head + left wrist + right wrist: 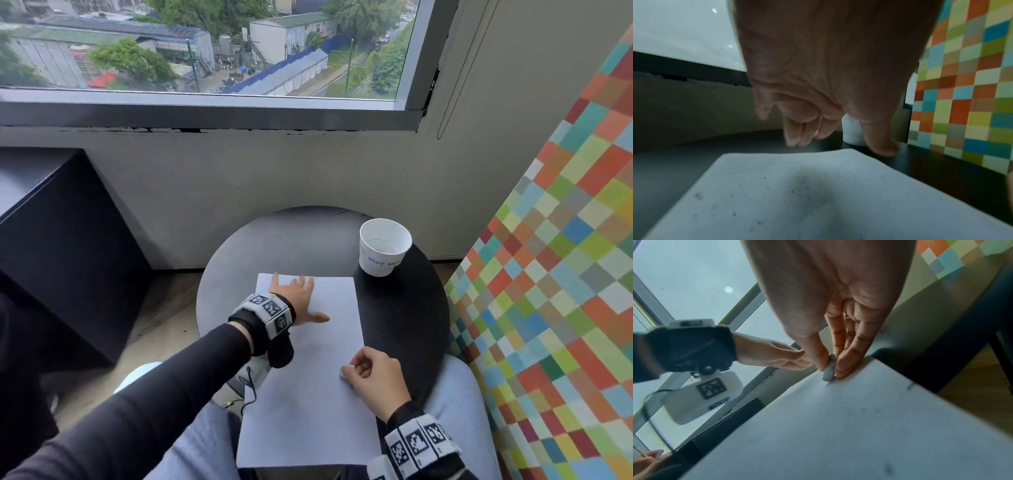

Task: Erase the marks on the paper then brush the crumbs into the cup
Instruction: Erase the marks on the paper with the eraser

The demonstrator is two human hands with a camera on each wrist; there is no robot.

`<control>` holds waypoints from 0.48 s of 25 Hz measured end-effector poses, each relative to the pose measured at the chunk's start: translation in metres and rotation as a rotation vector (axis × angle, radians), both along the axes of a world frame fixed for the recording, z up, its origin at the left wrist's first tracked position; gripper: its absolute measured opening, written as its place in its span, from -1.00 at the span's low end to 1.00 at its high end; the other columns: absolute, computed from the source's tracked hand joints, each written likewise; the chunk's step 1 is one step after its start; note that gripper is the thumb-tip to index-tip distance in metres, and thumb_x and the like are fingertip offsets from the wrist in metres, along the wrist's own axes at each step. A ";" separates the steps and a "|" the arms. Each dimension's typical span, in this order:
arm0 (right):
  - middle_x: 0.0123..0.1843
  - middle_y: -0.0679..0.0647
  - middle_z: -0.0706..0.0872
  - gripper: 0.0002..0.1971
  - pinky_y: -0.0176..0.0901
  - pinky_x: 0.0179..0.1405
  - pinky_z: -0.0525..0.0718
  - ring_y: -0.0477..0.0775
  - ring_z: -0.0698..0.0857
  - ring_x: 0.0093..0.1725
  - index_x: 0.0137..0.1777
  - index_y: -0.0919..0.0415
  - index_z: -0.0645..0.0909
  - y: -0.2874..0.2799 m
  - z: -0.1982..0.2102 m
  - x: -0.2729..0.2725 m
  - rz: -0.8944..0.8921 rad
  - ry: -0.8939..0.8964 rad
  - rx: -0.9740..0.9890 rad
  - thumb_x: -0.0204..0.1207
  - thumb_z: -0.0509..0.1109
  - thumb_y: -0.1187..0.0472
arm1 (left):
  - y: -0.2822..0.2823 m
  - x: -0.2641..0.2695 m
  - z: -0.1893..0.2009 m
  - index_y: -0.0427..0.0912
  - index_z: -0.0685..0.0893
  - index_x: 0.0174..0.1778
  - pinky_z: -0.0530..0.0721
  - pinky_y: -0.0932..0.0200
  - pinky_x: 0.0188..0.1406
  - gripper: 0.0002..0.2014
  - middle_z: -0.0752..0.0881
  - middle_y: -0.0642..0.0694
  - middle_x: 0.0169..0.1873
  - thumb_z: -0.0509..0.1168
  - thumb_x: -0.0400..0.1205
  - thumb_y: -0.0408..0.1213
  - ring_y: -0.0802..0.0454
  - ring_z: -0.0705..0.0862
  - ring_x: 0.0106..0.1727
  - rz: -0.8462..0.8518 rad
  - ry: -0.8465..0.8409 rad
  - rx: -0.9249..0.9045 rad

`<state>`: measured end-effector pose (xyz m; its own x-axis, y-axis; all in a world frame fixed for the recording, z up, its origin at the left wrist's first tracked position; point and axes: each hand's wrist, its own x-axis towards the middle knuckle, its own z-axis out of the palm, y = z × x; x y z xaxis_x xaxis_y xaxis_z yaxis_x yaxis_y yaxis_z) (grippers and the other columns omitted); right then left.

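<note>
A white sheet of paper (318, 370) lies on a round dark table (404, 315) and overhangs its near edge above my lap. My left hand (296, 298) lies flat with fingers spread on the sheet's far left part. My right hand (368, 375) pinches a small grey-white eraser (829, 370) between thumb and fingers, its tip pressed on the paper near the right edge. Dark crumbs (795, 190) speckle the sheet in the left wrist view. A white paper cup (384, 247), hand-lettered "WASTE", stands upright at the table's far right, apart from the paper.
A wall of coloured squares (555, 274) rises close on the right. A dark cabinet (61, 246) stands to the left. A window and sill (205, 109) lie beyond the table. Another person's fingers with a pencil (647, 457) show at lower left of the right wrist view.
</note>
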<state>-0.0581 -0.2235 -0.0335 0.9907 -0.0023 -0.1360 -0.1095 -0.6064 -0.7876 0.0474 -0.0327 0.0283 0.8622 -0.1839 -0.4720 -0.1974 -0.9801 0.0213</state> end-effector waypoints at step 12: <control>-0.44 0.01 0.67 -0.85 -0.14 -0.22 0.66 0.00 0.63 -0.37 -0.31 0.22 0.62 0.019 -0.005 0.041 -0.191 -0.063 0.014 0.36 0.52 0.21 | 0.009 -0.041 0.019 -0.24 0.58 0.30 0.43 0.02 0.28 -0.32 0.67 -0.16 0.27 0.05 0.68 0.34 -0.15 0.62 0.30 0.089 0.136 0.103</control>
